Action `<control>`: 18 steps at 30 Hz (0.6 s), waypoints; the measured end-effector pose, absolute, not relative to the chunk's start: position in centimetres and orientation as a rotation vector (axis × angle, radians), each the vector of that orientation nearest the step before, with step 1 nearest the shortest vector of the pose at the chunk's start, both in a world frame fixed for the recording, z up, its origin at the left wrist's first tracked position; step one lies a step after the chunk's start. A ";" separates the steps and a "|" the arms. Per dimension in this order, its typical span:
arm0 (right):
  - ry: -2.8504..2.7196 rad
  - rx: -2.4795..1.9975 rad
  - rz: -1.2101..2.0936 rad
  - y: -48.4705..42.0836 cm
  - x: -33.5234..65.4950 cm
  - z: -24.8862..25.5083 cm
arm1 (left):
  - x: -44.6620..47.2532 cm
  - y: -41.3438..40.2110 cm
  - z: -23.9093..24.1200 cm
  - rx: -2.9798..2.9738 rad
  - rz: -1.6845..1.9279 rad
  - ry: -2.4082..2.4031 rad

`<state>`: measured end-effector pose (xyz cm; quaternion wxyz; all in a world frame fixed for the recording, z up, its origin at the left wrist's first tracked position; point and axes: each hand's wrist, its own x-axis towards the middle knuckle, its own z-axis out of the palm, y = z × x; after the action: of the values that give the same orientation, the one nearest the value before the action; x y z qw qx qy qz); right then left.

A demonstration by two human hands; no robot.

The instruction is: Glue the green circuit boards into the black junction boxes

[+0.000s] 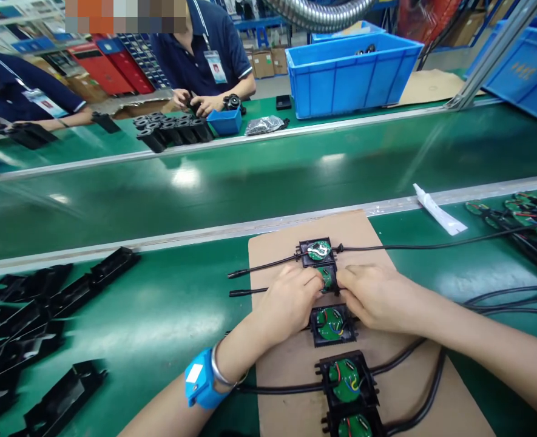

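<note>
My left hand (294,292) is closed at the left side of a small black plastic housing with a green round circuit board (327,278) inside. My right hand (375,294) pinches at the housing's right side, where its cable leaves; the fingertips are partly hidden. Just beyond lies a similar housing whose board (319,250) carries a white smear. Nearer to me sit another open housing with a wired board (330,323) and a larger-looking one (346,381), with one more cut off by the bottom edge. Black cables run out of both sides.
A cardboard sheet (286,364) lies under the housings on the green bench. Black plastic shells (63,397) are piled at left. A white tube (439,211) and more wired boards (525,212) lie at right. Across the conveyor (250,167), two people work near a blue bin (350,79).
</note>
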<state>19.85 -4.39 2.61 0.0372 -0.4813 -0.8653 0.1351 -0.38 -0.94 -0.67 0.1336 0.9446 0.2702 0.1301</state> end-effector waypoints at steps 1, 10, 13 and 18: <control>-2.648 -1.462 0.299 -4.5 19.9 2.0 | -0.5 -1.0 -0.9 2.739 0.408 0.781; -2.306 -1.618 0.092 -5.0 20.1 -1.6 | -0.5 -1.3 -1.3 2.773 0.483 0.781; -2.313 -1.634 0.001 -5.3 20.0 -1.7 | -0.5 -1.3 -1.0 2.780 0.412 0.829; -2.463 -1.605 0.052 -4.7 20.6 -1.4 | -0.3 -1.3 -0.8 2.798 0.397 0.808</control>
<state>20.59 -4.67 -1.39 0.1004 -0.5431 -0.8335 0.0175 -0.35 -1.25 -0.81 0.1011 0.9470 0.2736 0.1343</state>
